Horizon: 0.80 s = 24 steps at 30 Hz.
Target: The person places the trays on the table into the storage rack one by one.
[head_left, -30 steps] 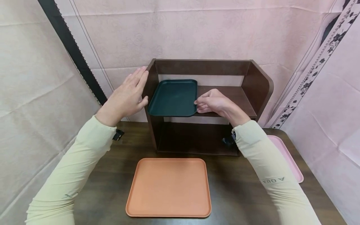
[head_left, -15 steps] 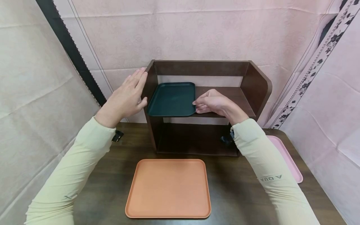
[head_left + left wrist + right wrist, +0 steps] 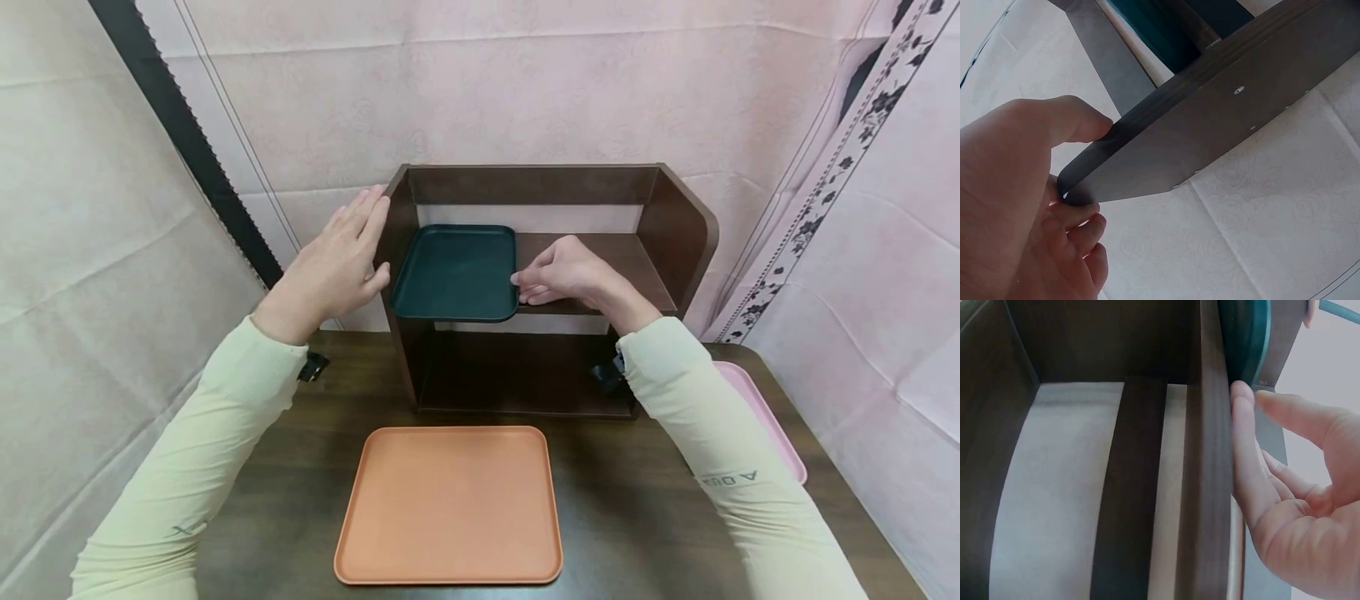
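A dark green tray (image 3: 457,271) lies on the left part of the upper level of a dark brown shelf (image 3: 532,185), its near rim jutting slightly past the board. My right hand (image 3: 566,273) pinches the tray's right rim near the front corner between thumb and fingers. In the right wrist view, fingertips (image 3: 1242,394) sit at the tray's edge (image 3: 1249,344), right beside the shelf board. My left hand (image 3: 330,258) grips the front edge of the shelf's left side panel; in the left wrist view its thumb (image 3: 1088,122) presses that panel (image 3: 1166,144), with the fingers behind the corner.
An orange tray (image 3: 448,504) lies on the brown table (image 3: 262,500) in front of the shelf. Partly behind my right sleeve (image 3: 720,442), a pink tray (image 3: 765,417) lies near the table's right edge. Pale cloth (image 3: 525,92) hangs behind and at both sides.
The green tray has slid slightly toward me on the upper level, with my right hand still pinching its rim. My left hand stays on the side panel. The view has shifted a little.
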Tool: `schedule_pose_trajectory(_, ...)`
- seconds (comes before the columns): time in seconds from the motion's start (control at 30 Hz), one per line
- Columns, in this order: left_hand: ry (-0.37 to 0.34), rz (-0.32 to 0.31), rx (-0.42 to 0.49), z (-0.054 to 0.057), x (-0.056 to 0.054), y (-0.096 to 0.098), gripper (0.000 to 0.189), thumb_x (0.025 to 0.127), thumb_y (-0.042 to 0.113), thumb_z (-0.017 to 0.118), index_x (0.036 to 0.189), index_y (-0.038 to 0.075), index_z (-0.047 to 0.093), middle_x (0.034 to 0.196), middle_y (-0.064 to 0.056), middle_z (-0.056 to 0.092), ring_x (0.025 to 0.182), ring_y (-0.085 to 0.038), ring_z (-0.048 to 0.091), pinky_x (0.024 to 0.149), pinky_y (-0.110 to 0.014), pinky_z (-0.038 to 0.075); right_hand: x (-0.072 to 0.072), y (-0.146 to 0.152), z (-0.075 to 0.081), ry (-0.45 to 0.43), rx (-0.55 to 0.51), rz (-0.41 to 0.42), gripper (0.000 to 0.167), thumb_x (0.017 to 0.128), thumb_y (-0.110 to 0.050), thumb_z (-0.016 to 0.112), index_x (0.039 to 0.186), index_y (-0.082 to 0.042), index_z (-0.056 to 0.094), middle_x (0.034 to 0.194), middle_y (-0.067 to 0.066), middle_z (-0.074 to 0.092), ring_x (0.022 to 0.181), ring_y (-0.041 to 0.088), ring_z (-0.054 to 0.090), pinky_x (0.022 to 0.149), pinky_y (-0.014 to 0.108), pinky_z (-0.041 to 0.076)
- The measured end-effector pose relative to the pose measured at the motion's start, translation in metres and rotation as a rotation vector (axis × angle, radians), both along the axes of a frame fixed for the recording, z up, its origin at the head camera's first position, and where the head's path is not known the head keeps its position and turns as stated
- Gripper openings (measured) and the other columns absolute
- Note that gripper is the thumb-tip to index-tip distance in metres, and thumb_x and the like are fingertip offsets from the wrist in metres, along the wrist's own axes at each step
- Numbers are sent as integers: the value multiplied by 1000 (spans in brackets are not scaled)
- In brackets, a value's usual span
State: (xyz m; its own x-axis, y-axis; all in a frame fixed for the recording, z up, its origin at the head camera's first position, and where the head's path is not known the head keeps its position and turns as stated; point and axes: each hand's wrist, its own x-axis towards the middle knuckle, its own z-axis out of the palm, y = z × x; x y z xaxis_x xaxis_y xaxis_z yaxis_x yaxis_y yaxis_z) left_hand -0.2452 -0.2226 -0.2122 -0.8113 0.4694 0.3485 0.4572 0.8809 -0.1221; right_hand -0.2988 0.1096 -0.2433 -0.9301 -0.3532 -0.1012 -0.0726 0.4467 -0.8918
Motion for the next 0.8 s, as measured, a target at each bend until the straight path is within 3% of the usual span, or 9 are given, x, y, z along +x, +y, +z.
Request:
schedule_pose_trajectory(0.17, -6, 7, -6, 0, -1, 1, 78, 105, 21, 54, 165, -9, 15, 176, -25, 13, 164, -42, 16, 134, -56, 17, 7, 8, 11, 50, 51, -20, 29, 98, -17, 76, 114, 7, 78, 102, 18, 81, 88, 22, 81, 86, 34, 66)
schedule_pose_trajectory(0.4, -24, 25, -9, 0, -1, 0, 79, 105, 22, 53, 166, -8, 12, 177, -25, 11, 165, -41, 14, 135, -55, 16, 28, 21, 36, 125, 195, -1, 29, 100, -21, 73, 115, 3, 79, 103, 16, 81, 96, 26, 81, 90, 34, 65)
schedule_pose_trajectory(0.63, -19, 13, -8, -1, -1, 0, 79, 105, 21, 53, 165, -8, 13, 176, -25, 12, 165, -42, 14, 134, -56, 16, 53, 43, 56, 198, 315, 28, 28, 99, -27, 74, 109, -1, 81, 100, 12, 82, 93, 24, 80, 86, 29, 66)
schedule_pose_trajectory(0.8, -9, 7, -9, 0, 0, 2, 78, 105, 21, 53, 165, -8, 14, 176, -25, 12, 164, -42, 15, 134, -56, 17, 73, 59, 73, 221, 383, 13, 24, 99, -28, 75, 107, -6, 81, 98, 8, 83, 86, 15, 81, 84, 24, 64)
